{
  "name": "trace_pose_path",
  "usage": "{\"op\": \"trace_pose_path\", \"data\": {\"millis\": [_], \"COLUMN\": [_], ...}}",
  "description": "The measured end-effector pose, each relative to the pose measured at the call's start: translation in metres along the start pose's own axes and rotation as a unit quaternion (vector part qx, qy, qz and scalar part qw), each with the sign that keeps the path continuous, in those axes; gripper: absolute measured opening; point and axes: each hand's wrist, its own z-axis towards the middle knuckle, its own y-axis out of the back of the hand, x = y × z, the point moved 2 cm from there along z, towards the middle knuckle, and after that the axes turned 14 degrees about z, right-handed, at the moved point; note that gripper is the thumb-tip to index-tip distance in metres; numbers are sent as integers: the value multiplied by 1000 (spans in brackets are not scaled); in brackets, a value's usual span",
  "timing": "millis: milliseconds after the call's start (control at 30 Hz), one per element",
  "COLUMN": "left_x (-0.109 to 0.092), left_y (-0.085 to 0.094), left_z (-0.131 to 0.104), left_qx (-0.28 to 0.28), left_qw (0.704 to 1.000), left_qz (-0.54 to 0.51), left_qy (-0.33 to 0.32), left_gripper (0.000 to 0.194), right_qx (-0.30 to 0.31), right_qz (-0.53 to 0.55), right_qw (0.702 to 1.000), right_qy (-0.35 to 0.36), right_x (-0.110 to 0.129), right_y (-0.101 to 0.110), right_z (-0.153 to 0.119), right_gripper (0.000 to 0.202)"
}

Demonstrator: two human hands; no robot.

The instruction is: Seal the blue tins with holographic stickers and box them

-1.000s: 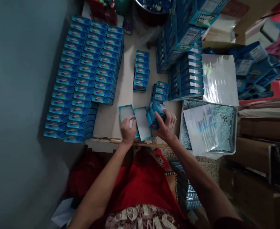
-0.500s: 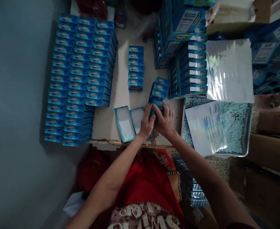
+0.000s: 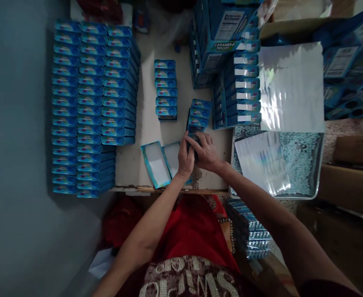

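Head view shows your left hand [image 3: 186, 159] and right hand [image 3: 205, 153] both closed in a tight grip on one box [image 3: 194, 139] above the desk [image 3: 147, 128] edge; excess squeezing may crush it, or knock the adjacent stack [image 3: 198, 115].

Both hands [image 3: 186, 159] [image 3: 206, 153] together, fingers curled

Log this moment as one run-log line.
left hand: on small blue box | right hand: same box | open tray: left of hands | table: stacked boxes
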Motion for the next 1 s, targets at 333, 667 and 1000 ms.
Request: {"op": "trace_pose_path", "data": {"millis": [333, 667, 1000], "left_x": [1, 10, 29], "left_y": [-8, -17, 28], "left_z": [26, 42, 12], "left_qx": [-80, -24, -20], "left_qw": [990, 992, 998], "left_qz": [112, 125, 49], "left_qy": [32, 24, 29], "left_gripper": [52, 50, 63], "right_qx": [21, 42, -171], "right_qz": [-15, 44, 130], "right_qw": [999, 997, 959], "right_qy": [-35, -45, -184], "right_x": [-5, -36, -49], "right_y": [12, 22, -18], "right_z": [1, 5, 35], "right_gripper": [99, 96, 89]}}
